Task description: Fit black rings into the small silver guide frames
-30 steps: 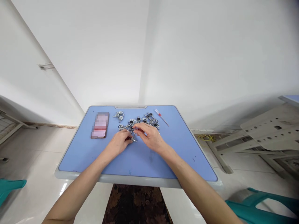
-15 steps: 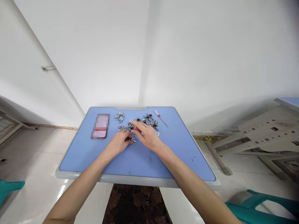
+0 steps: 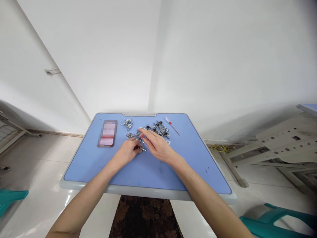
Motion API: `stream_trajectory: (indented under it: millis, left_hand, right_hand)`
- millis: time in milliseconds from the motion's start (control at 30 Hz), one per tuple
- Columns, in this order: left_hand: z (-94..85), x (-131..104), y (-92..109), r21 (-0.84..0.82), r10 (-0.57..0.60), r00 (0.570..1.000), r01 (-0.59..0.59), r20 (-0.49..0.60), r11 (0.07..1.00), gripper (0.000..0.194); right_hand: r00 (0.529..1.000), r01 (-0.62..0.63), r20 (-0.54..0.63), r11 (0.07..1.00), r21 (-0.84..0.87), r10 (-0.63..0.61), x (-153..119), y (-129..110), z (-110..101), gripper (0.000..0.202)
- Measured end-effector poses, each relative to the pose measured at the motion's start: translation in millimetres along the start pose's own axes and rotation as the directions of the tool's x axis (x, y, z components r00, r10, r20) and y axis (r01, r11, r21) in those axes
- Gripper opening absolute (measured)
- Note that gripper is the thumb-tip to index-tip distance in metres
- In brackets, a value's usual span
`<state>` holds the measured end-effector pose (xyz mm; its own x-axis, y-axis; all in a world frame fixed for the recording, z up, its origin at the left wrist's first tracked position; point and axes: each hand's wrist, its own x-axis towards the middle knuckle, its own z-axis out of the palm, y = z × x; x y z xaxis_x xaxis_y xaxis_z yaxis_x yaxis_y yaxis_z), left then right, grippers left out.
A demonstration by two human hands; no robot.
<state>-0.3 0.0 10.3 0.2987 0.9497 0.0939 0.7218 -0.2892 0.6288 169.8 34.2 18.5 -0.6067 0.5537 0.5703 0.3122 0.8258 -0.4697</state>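
My left hand [image 3: 128, 151] is closed, its fingertips pinching a small silver metal fitting [image 3: 142, 149] just above the table. From the fitting a thin shank runs up toward my right thumb. My right hand [image 3: 158, 145] reaches in from the other side with bent fingers, the thumb close to the forefinger; what lies between them is mostly hidden. Behind and partly under the right hand spreads a pile of metal fittings with black round centres [image 3: 165, 134]. Left of that pile, near my left fingers, lie a few more silver pieces [image 3: 129, 135].
A small separate group of silver fittings [image 3: 128, 123] lies farther back. A phone [image 3: 107, 134] rests at the left of the blue table [image 3: 158, 178]. A slim tool with a clear and red handle [image 3: 170, 122] lies at the right. Green stools [image 3: 274, 221] stand on the floor nearby.
The view has shifted slightly. Both hands stay together over the same spot; a black-centred piece seen between the right fingers earlier now shows less.
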Motion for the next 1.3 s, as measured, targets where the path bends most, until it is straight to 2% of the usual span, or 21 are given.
stream_trajectory:
  millis: [67, 167, 233, 367, 533, 700, 800, 867, 933, 1033, 1100, 1133, 1200, 1267, 1300]
  left_hand:
    - [0.1, -0.1, -0.3, -0.001, 0.000, 1.000, 0.000, -0.009, 1.000, 0.009]
    - [-0.6, -0.2, 0.9, -0.010, -0.003, 1.000, 0.003, -0.018, 1.000, 0.009]
    - [-1.5, -0.2, 2.6, -0.018, -0.015, 1.000, 0.014, -0.008, 1.000, 0.009]
    - [-2.4, -0.1, 3.8, -0.007, -0.019, 1.000, 0.019, 0.007, 1.000, 0.008]
    - [-0.9, -0.4, 1.7, -0.007, -0.014, 1.000, 0.014, -0.002, 1.000, 0.009]
    - [-1.5, -2.6, 4.1, 0.059, -0.033, 0.999, 0.032, 0.009, 0.998, 0.007]
    - [-5.1, -4.5, 4.4, 0.105, -0.052, 0.998, 0.050, 0.020, 0.993, 0.018]
    - [-8.8, -5.7, 3.4, 0.067, -0.068, 0.997, 0.065, 0.039, 0.996, 0.025]
    - [-12.4, -7.1, 2.1, -0.031, -0.086, 0.993, 0.089, 0.076, 0.996, 0.026]
    - [-15.1, -9.5, 1.2, -0.218, -0.073, 0.975, 0.119, 0.208, 0.969, 0.026]
    - [-15.4, -10.8, 1.7, -0.277, -0.050, 0.958, 0.131, 0.283, 0.952, 0.028]
    - [-15.3, -11.1, 2.3, -0.265, -0.049, 0.960, 0.125, 0.274, 0.956, 0.027]
    - [-14.9, -10.9, 3.6, -0.169, -0.043, 0.986, 0.070, 0.161, 0.983, 0.024]
    - [-13.8, -9.8, 4.7, -0.056, 0.042, 0.999, -0.040, 0.030, 0.998, 0.026]
    - [-12.7, -9.1, 5.2, -0.018, 0.108, 0.994, -0.108, 0.005, 0.994, 0.029]
  right_hand:
    - [0.999, -0.004, -0.035, 1.000, 0.016, 0.004, -0.1, 0.4, 0.0, 0.034]
    - [0.993, -0.050, -0.111, 0.996, -0.076, 0.041, -0.1, 2.7, 1.6, 0.025]
    - [0.995, -0.062, -0.085, 0.993, -0.102, 0.054, -0.4, 3.4, 1.2, 0.028]
    - [1.000, -0.020, -0.016, 1.000, -0.005, 0.020, -0.9, 2.8, -0.9, 0.037]
    - [0.991, -0.049, -0.124, 0.998, -0.046, 0.043, -0.5, 4.8, 4.5, 0.020]
    - [0.953, -0.167, -0.251, 0.986, 0.030, 0.169, -2.0, 5.5, -2.5, 0.018]
    - [0.916, -0.272, -0.282, 0.958, 0.087, 0.285, -2.7, 4.7, -16.2, 0.018]
    - [0.910, -0.343, -0.221, 0.936, 0.078, 0.352, -2.9, 5.0, -25.2, 0.018]
    - [0.912, -0.403, -0.078, 0.915, 0.026, 0.404, -3.2, 6.0, -31.6, 0.017]
    - [0.885, -0.449, 0.113, 0.892, -0.055, 0.453, -4.1, 7.1, -35.2, 0.016]
    - [0.870, -0.455, 0.169, 0.886, -0.085, 0.463, -4.7, 7.1, -35.4, 0.017]
    - [0.868, -0.454, 0.179, 0.886, -0.091, 0.463, -4.9, 6.9, -35.7, 0.018]
    - [0.868, -0.456, 0.176, 0.885, -0.094, 0.465, -4.8, 6.5, -37.5, 0.019]
    - [0.863, -0.463, 0.170, 0.880, -0.105, 0.475, -4.3, 6.1, -40.9, 0.021]
    - [0.858, -0.470, 0.170, 0.874, -0.118, 0.485, -4.0, 6.0, -43.0, 0.022]
